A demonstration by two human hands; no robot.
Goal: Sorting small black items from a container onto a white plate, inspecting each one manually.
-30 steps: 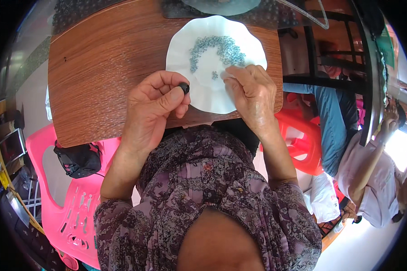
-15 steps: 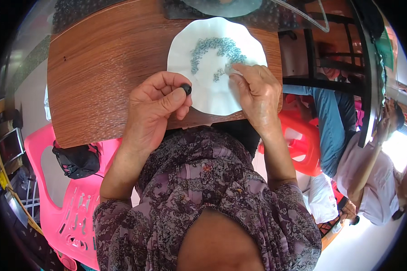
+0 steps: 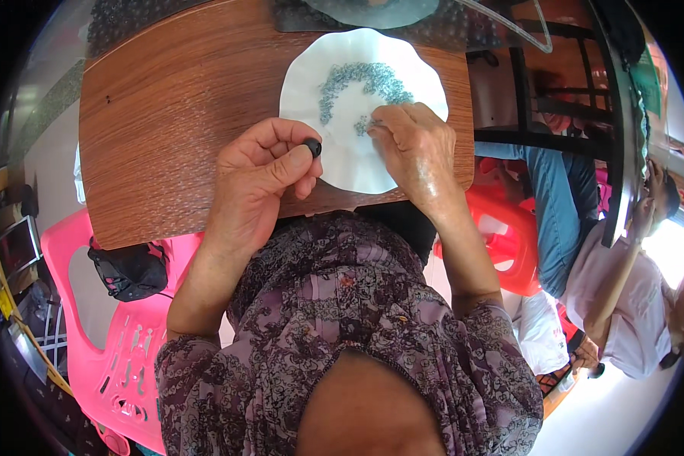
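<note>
A white plate (image 3: 311, 83) with a wavy rim lies on the brown wooden table (image 3: 175, 121). A curved heap of small grey-green beads (image 3: 361, 76) is spread across it. My left hand (image 3: 262, 178) rests at the plate's near-left rim and pinches a small black bead (image 3: 312, 147) between thumb and forefinger. My right hand (image 3: 414, 152) lies on the plate's near-right part, its fingertips pressed together among the beads. Whether they grip a bead is too small to tell.
A pink plastic chair (image 3: 106, 342) with a black pouch (image 3: 129, 270) stands at my left. A red plastic stool (image 3: 501, 235) and a seated person in a blue top (image 3: 562, 205) are at my right. Another pale dish (image 3: 372, 11) sits at the table's far edge.
My right hand has slid a little to the left across the plate, into the beads. My left hand keeps the black bead in the same place.
</note>
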